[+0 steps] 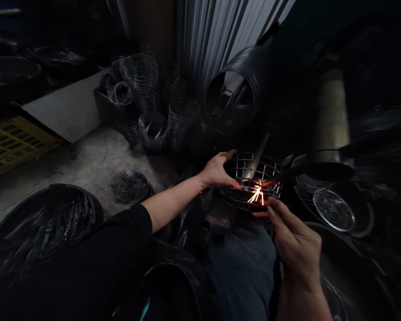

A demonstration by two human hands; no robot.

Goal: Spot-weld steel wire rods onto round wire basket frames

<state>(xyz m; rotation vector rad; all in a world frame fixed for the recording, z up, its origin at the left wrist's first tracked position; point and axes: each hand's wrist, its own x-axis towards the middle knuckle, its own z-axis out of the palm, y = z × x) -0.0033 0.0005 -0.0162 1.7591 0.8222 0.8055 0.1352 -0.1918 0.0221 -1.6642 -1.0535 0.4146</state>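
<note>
The person's left hand (217,171) is gripping a round, silvery wire basket (254,164) by its left side, the thumb hooking over the upper rim and the fingers closing under the lower rings, so the wire basket is sitting just to the right of that palm and tilting its open mouth toward the camera. The right hand (296,245) is reaching up from below with its fingers held straight and close together, their tips lying just beside the basket's near rim; whether they are pinching a thin wire cannot be told in the dim light. Between those fingertips and the left hand's fingers, a short spray of orange sparks (258,194) is flaring on the near rim. A dark, tapering machine arm (321,170) is coming in from the right and meeting the basket at that bright spot. Beyond the hands, tall stacks of similar wire baskets (153,107) are standing on the grey concrete floor (90,162), and a flat round wire grid (129,186) is lying near the left forearm. A yellow slotted plastic crate (10,142) is showing at the far left, and a shiny round wire disc (334,208) is resting to the right of the basket.
</note>
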